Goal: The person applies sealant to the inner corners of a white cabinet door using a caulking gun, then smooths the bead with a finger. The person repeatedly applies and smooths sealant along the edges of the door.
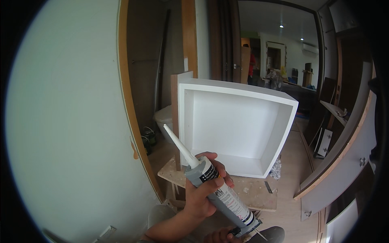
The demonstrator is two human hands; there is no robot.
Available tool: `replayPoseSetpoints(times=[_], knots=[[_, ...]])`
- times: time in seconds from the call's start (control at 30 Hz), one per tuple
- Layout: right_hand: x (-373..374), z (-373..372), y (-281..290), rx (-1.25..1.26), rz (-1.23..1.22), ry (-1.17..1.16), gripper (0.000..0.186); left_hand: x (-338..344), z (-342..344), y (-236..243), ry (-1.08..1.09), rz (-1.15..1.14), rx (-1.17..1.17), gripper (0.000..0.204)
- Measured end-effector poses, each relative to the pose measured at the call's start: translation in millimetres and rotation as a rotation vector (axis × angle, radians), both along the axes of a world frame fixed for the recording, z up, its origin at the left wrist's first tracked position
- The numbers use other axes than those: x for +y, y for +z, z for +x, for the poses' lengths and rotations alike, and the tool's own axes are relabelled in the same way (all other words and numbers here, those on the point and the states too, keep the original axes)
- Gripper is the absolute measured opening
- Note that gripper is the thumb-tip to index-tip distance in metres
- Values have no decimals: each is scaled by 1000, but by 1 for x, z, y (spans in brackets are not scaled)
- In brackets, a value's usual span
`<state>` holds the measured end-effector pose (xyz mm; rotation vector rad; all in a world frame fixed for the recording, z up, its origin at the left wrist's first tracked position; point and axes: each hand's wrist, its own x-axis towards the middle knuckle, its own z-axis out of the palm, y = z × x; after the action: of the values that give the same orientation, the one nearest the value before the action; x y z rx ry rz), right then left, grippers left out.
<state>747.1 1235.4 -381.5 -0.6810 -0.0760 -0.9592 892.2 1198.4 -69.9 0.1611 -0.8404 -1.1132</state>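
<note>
Tube of grey-and-white plastic (229,204) is likely handling stiff — my left hand (200,197) is properly gripping its girth; right hand (219,235) — closure unclear.

Cartridge nozzle (179,144) is showing smooth, matt white plastic; caulking-gun rod (260,234) is glinting like metal. White cabinet box (243,88) is presenting smooth, faintly satiny faces. Bench board (245,194) is looking like rough, pale-spotted wood. Toilet (163,115) is gleaming, glossy; wall (73,101) is appearing matt.

Right hand (219,235): cut off by lower edge, grip on sealant gun (227,202) unclear. Toilet (163,117), 1: partly behind brown board (175,117).
</note>
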Motion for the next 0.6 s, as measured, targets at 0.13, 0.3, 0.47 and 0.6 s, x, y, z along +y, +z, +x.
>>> replayPoseSetpoints(times=[0.13, 0.3, 0.47, 0.6], knots=[[-1, -2, -5, 17, -2, 3, 38, -1, 2, -2, 8, -9, 1, 62], [0, -2, -14, 25, 80, -8, 37, 0, 2, -7, 52, 23, -24, 63], [1, -2, 18, 297, 114, -110, 27, -3, 8, -17, 53, 53, -35, 62], [-22, -33, 104, 1382, -713, 75, 37, -6, 30, -32, 177, 36, -195, 61]])
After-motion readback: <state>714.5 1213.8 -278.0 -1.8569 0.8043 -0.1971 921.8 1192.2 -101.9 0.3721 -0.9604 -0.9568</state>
